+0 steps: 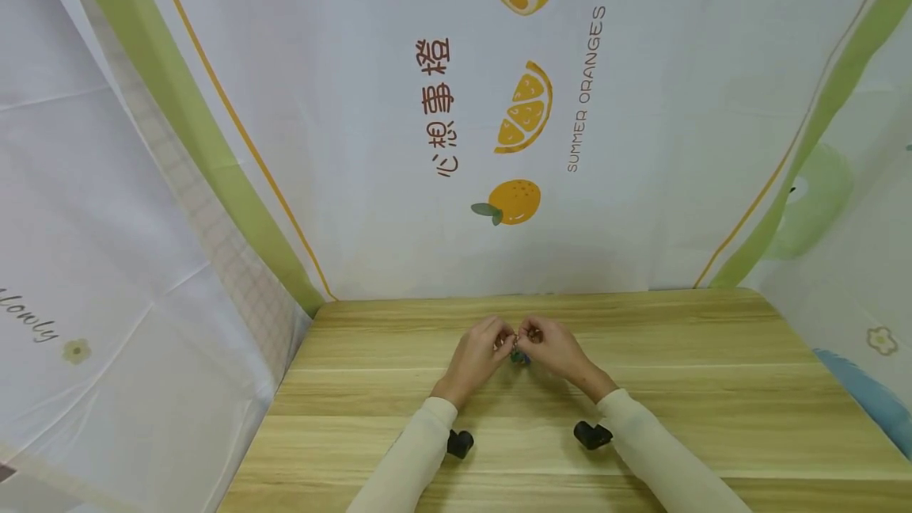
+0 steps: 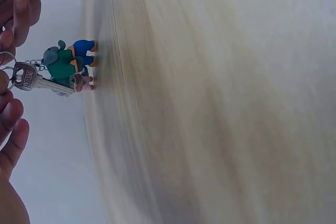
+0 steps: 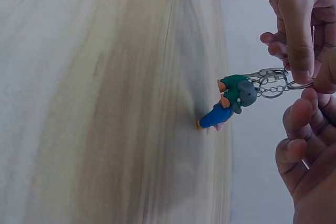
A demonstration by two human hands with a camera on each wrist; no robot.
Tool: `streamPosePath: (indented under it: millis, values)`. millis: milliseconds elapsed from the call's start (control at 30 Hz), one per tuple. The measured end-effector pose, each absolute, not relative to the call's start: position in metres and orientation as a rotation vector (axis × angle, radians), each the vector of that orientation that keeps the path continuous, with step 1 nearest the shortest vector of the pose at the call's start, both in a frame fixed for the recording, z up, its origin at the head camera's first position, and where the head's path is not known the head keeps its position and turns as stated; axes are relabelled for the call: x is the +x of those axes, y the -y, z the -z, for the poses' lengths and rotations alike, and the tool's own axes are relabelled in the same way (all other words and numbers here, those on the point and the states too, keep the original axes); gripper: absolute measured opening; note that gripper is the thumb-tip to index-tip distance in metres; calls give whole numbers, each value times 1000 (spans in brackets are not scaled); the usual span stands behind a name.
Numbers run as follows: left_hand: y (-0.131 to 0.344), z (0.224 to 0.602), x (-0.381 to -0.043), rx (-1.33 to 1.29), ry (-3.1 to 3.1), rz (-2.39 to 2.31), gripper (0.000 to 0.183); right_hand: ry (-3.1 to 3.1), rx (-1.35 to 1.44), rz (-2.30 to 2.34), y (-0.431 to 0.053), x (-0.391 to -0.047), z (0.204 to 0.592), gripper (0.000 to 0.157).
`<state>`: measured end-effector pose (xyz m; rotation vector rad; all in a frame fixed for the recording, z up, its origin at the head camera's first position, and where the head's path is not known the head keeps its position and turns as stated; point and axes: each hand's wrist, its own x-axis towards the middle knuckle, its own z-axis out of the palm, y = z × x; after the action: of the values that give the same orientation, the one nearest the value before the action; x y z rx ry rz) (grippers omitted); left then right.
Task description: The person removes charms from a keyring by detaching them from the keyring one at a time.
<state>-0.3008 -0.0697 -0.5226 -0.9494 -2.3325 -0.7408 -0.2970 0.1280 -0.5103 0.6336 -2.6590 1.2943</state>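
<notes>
Both hands meet over the middle of the table, fingertips close together at a metal key ring (image 3: 300, 84). My left hand (image 1: 479, 353) pinches the ring from the left, and my right hand (image 1: 559, 351) pinches it from the right. From the ring hang a silver key (image 2: 32, 78) and a short chain with a small figure charm (image 2: 63, 64). The charm has a grey head, a green top, blue trousers and orange feet. It dangles close over the wooden tabletop, a pinkish part showing behind it. Curled fingers hide part of the ring.
The wood-grain table (image 1: 370, 394) spreads around the hands. A white curtain (image 1: 356, 141) printed with oranges hangs along its far edge, with more printed cloth (image 1: 142, 260) at the sides. Black wrist devices (image 1: 593, 435) sit under the cream sleeves (image 1: 663, 450).
</notes>
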Motion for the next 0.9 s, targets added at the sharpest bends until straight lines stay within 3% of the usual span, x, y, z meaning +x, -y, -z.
streamPosePath:
  millis: [900]
  values:
    - [70,521,-302,-1034,2176,695,12,2631,647,-1649,-132,-297,512,7]
